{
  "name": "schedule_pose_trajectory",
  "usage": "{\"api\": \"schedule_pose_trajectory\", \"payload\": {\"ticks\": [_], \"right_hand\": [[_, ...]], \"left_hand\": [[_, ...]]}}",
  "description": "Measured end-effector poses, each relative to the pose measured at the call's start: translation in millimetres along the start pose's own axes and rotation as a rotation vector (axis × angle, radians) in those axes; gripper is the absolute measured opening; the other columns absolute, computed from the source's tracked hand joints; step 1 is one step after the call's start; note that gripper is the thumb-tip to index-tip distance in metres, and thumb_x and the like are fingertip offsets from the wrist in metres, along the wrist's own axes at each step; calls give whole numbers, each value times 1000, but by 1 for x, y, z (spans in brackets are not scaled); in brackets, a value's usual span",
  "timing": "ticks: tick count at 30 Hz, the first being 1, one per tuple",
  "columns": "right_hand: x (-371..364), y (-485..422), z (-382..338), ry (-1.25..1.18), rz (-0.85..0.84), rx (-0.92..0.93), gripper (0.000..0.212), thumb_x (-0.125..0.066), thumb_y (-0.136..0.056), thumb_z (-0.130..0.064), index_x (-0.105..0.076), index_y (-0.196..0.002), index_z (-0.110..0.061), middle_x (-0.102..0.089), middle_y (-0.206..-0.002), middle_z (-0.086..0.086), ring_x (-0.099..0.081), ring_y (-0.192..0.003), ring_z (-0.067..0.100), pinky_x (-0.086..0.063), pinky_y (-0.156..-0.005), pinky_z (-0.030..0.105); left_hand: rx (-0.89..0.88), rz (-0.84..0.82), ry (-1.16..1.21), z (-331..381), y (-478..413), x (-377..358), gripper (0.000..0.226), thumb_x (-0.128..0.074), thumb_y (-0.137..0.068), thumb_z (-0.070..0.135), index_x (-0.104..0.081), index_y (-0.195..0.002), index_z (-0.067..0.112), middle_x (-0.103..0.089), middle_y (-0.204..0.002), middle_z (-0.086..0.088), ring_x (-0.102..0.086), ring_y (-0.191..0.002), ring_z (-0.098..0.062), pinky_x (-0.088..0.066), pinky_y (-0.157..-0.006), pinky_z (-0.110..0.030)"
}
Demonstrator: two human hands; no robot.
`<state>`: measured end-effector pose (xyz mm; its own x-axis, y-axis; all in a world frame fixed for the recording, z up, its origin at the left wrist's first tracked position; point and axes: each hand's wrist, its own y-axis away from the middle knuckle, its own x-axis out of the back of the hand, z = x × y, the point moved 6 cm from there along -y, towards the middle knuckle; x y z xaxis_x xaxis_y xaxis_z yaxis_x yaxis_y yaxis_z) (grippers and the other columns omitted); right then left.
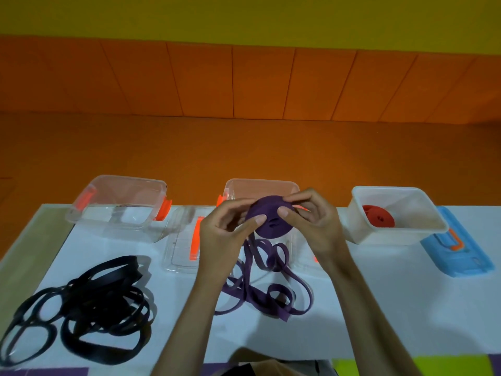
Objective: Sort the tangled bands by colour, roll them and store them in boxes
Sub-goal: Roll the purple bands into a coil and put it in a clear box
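Note:
A partly wound purple band roll is held above the table in both hands. My left hand grips its left side, thumb on the face. My right hand pinches its right and top edge. The loose purple band tail hangs from the roll and lies in loops on the white table. A tangled black band lies at the front left. A rolled red band sits inside the white box at the right.
A clear box with orange clips stands at the back left, another clear box behind my hands. A clear lid lies between them. A blue lid lies at the far right. Orange floor lies beyond the table.

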<state>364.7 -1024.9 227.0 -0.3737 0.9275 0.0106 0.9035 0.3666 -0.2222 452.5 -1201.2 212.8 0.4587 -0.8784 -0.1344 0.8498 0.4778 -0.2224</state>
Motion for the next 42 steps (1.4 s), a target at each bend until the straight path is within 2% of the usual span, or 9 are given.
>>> {"api": "schedule_pose_trajectory", "payload": {"ticks": [4, 10, 15, 20, 25, 29, 33, 39, 42], "right_hand": [[-1, 0, 0, 8, 75, 12, 29, -90, -76, -54, -72, -88, -35, -76, -99, 1, -76, -99, 25, -64, -84, 44], [2, -2, 1, 78, -28, 20, 19, -80, -90, -41, -73, -107, -45, -74, -112, -12, -72, -107, 15, -62, -89, 34], [7, 1, 4, 5, 60, -11, 26, -91, -76, -41, -70, -90, -35, -76, -98, -2, -77, -94, 19, -61, -73, 26], [10, -5, -1, -2, 93, 53, 24, -90, -80, -34, -67, -83, -30, -73, -92, -3, -74, -91, 18, -60, -73, 26], [18, -6, 3, 18, -18, -11, 38, -89, -78, -32, -55, -82, -15, -78, -102, 10, -76, -98, 29, -64, -74, 39], [17, -7, -5, -20, 35, -9, 28, -89, -77, -34, -70, -96, -33, -76, -104, 8, -76, -97, 27, -63, -79, 33], [22, -8, -14, 46, 35, 51, 16, -83, -85, -35, -79, -101, -39, -79, -110, -1, -76, -105, 23, -64, -88, 41], [22, -1, -9, 58, -72, -18, 29, -89, -77, -34, -64, -91, -26, -76, -104, 5, -74, -96, 24, -63, -79, 36], [22, 1, -11, 96, -1, 49, 30, -89, -76, -34, -61, -85, -28, -75, -96, 4, -72, -88, 20, -60, -74, 34]], "left_hand": [[-14, 57, 20, -2, -2, 2, 21, -90, -81, 21, -81, -97, 31, -80, -105, 3, -76, -103, -15, -61, -84, -23], [45, -123, -38, -9, -7, 2, 32, -86, -84, 19, -83, -107, 41, -79, -115, 5, -75, -112, -16, -60, -97, -28], [46, -66, -14, -10, -4, -4, 27, -89, -83, 19, -81, -104, 34, -80, -105, 4, -77, -101, -15, -59, -83, -20], [113, -133, 25, -14, -4, -7, 37, -90, -80, 22, -81, -112, 40, -81, -112, 5, -77, -106, -16, -61, -87, -24], [64, -153, 2, -9, -6, -11, 34, -90, -82, 15, -81, -108, 34, -80, -109, 4, -76, -105, -15, -61, -86, -24], [64, -36, 79, -7, -6, -12, 29, -90, -81, 13, -82, -103, 31, -81, -109, 2, -77, -104, -16, -61, -85, -22], [46, -139, 21, -4, -10, -16, 34, -89, -82, 15, -82, -113, 28, -81, -113, 4, -76, -110, -15, -60, -91, -24], [27, -129, -19, -3, -5, -21, 32, -91, -80, 14, -83, -105, 33, -81, -106, 6, -77, -103, -15, -60, -86, -23], [3, -92, 23, -1, -2, -24, 26, -90, -81, 11, -82, -100, 27, -81, -106, 4, -77, -103, -13, -60, -84, -20]]}}
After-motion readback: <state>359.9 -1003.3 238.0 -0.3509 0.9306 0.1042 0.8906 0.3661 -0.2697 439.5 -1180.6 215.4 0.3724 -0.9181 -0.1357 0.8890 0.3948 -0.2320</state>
